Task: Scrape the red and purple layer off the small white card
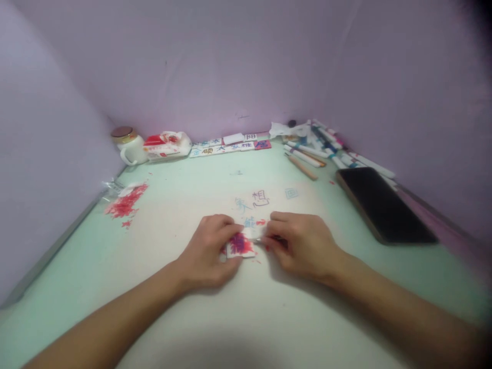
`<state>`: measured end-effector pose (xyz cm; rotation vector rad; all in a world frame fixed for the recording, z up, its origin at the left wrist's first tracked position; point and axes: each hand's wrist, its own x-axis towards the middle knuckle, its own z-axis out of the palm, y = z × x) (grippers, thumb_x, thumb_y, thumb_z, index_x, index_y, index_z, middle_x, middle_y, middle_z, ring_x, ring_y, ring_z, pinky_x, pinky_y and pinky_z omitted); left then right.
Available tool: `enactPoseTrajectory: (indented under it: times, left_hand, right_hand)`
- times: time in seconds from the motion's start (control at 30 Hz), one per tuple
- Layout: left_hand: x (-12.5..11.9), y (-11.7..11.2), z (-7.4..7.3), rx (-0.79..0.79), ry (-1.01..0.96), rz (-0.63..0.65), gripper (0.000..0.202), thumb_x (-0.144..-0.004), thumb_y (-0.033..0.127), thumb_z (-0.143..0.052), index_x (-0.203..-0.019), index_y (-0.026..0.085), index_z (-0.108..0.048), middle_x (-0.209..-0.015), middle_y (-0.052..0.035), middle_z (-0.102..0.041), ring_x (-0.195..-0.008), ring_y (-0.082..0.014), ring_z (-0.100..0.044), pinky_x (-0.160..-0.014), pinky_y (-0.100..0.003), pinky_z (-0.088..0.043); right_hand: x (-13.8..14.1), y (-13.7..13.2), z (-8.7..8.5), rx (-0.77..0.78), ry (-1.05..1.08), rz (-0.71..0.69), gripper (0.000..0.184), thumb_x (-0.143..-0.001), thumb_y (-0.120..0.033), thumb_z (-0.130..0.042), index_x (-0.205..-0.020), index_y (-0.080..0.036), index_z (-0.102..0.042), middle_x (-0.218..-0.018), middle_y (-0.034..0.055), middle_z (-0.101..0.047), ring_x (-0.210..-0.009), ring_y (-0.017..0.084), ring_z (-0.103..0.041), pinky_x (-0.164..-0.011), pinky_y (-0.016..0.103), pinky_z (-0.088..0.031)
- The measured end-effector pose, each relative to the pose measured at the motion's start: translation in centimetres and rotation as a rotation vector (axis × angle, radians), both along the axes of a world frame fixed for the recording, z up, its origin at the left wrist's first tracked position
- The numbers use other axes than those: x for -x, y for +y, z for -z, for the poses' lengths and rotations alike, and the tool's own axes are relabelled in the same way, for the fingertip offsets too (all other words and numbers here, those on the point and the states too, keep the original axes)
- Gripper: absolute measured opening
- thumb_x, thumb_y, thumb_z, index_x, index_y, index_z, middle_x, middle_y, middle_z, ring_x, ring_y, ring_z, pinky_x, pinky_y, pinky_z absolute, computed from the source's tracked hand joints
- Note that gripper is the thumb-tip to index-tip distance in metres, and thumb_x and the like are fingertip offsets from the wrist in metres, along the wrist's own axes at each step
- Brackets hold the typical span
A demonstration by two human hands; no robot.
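Note:
A small white block (241, 245) with red and purple marks on its top face lies on the pale green table (184, 205). My left hand (209, 251) grips the block's left side with curled fingers. My right hand (302, 246) is closed in a pinch against the block's right edge, apparently on a thin tool whose tip touches the block; I cannot make the tool out. Blue and red characters are inked on the table just beyond the block.
A dark phone (384, 205) lies at the right. Markers and pencils (319, 148) are heaped at the back right corner. A row of lettered white blocks (226, 146), a tissue pack (167, 145) and a lidded white mug (128, 146) line the back wall. Red shavings (125, 204) lie at left.

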<state>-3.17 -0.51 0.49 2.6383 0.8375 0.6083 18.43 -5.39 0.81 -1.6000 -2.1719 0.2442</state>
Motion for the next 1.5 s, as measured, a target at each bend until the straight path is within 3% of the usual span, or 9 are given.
enactPoseTrajectory:
  times: [0.33, 0.63, 0.9, 1.2, 1.5]
  left_hand:
    - [0.0, 0.0, 0.0, -0.030, -0.018, 0.001, 0.041, -0.070, 0.024, -0.057, -0.110, 0.016, -0.064, -0.104, -0.0108, -0.061, -0.094, -0.0263, -0.059, -0.086, -0.044, -0.047]
    - [-0.1, 0.0, 0.0, -0.011, -0.032, 0.008, 0.041, -0.070, 0.021, -0.056, -0.109, 0.014, -0.064, -0.104, -0.0117, -0.061, -0.096, -0.0267, -0.058, -0.086, -0.045, -0.047]
    - [-0.1, 0.0, 0.3, -0.010, -0.039, 0.008, 0.041, -0.069, 0.020, -0.056, -0.108, 0.013, -0.064, -0.104, -0.0116, -0.060, -0.097, -0.0262, -0.057, -0.087, -0.044, -0.045]
    - [-0.1, -0.1, 0.0, -0.001, -0.045, 0.002, 0.040, -0.068, 0.020, -0.056, -0.106, 0.011, -0.065, -0.103, -0.0124, -0.061, -0.095, -0.0259, -0.058, -0.086, -0.044, -0.046]
    - [-0.1, -0.2, 0.3, -0.007, -0.068, -0.020, 0.042, -0.068, 0.019, -0.057, -0.108, 0.012, -0.064, -0.102, -0.0118, -0.060, -0.096, -0.0264, -0.057, -0.087, -0.045, -0.047]
  right_hand:
    - [-0.6, 0.2, -0.1, 0.044, 0.034, -0.094, 0.014, -0.076, -0.016, -0.057, -0.063, -0.018, -0.061, -0.065, -0.0013, -0.060, -0.058, 0.012, -0.049, -0.055, 0.025, -0.028]
    - [-0.6, 0.1, 0.6, 0.029, 0.183, -0.009, 0.011, -0.077, -0.019, -0.057, -0.067, -0.018, -0.061, -0.064, -0.0016, -0.058, -0.058, 0.012, -0.050, -0.055, 0.025, -0.030]
    - [-0.4, 0.0, 0.8, -0.062, 0.131, -0.013, 0.012, -0.077, -0.019, -0.059, -0.066, -0.018, -0.060, -0.063, -0.0015, -0.057, -0.063, 0.013, -0.050, -0.056, 0.025, -0.030]
    - [-0.3, 0.3, 0.6, -0.009, 0.101, -0.046, 0.016, -0.076, -0.018, -0.058, -0.061, -0.017, -0.057, -0.062, -0.0016, -0.056, -0.059, 0.012, -0.049, -0.053, 0.025, -0.027]
    - [-0.6, 0.5, 1.1, -0.058, 0.080, -0.104, 0.018, -0.076, -0.017, -0.055, -0.059, -0.017, -0.050, -0.061, -0.0010, -0.051, -0.056, 0.012, -0.044, -0.053, 0.025, -0.025]
